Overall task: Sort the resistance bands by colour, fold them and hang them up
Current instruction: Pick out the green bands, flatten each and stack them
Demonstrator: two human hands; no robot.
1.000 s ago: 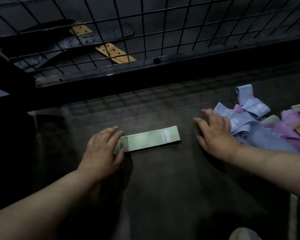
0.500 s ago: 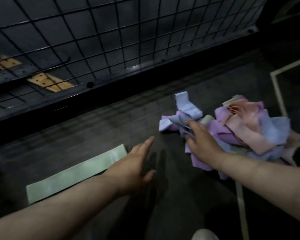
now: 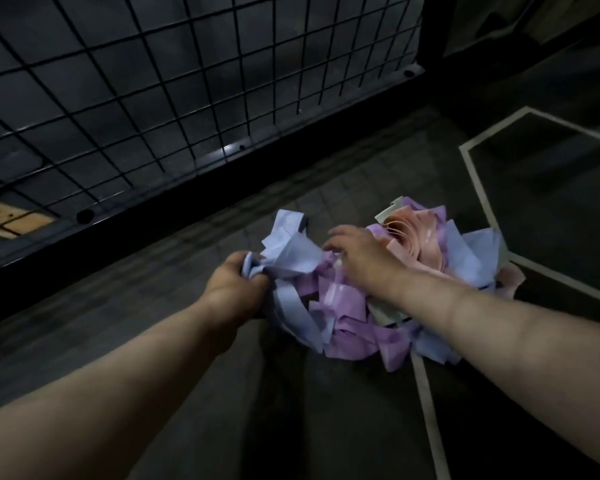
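A tangled heap of resistance bands [image 3: 347, 306] lies on the dark floor, with blue, purple, pink and a few pale green ones mixed together. My left hand [image 3: 231, 285] grips a bunched blue band [image 3: 284, 258] at the heap's left edge. My right hand [image 3: 357, 258] rests on top of the heap, palm down, fingers spread over the blue and purple bands. A stack of pink bands [image 3: 413, 237] sits just beyond it. The flat green band is out of view.
A black wire grid panel [image 3: 174, 98] stands along the far side with a dark base rail [image 3: 153, 216] under it. A perforated wooden piece [image 3: 11, 220] shows behind the grid at left. Pale floor lines [image 3: 478, 188] run to the right of the heap.
My view swung right, so the flat green band left the frame. My left hand moved from that band to the heap and took hold of a blue band. My right hand shifted onto the heap's top.
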